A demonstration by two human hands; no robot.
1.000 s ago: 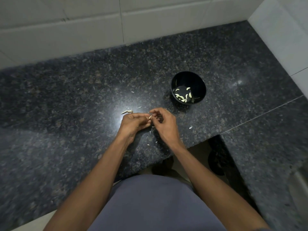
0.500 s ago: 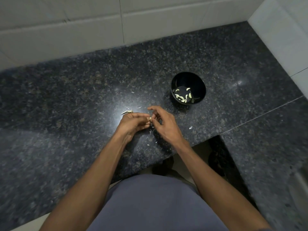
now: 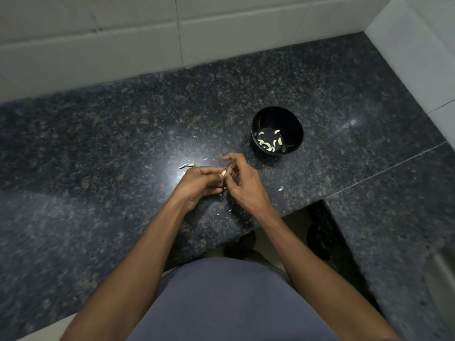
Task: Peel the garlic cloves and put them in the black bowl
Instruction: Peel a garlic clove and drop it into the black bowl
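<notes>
A small pale garlic clove (image 3: 223,173) sits between my two hands above the dark granite counter (image 3: 98,148). My left hand (image 3: 199,184) pinches it at the fingertips. My right hand (image 3: 242,185) meets it from the right, thumb and curled fingers on the clove, index finger raised. The black bowl (image 3: 294,126) stands just beyond and to the right of my hands, with several peeled cloves (image 3: 268,143) on its bottom. One more garlic piece (image 3: 186,165) lies on the counter just left of my left hand.
Bits of white garlic skin (image 3: 280,189) are scattered on the counter around and below my hands. White tiled walls (image 3: 221,40) close the counter at the back and right. The counter's front edge has a notch at lower right.
My right hand's index finger has lifted away from the clove and its other fingers have shifted on it. My left hand keeps its hold in the same place.
</notes>
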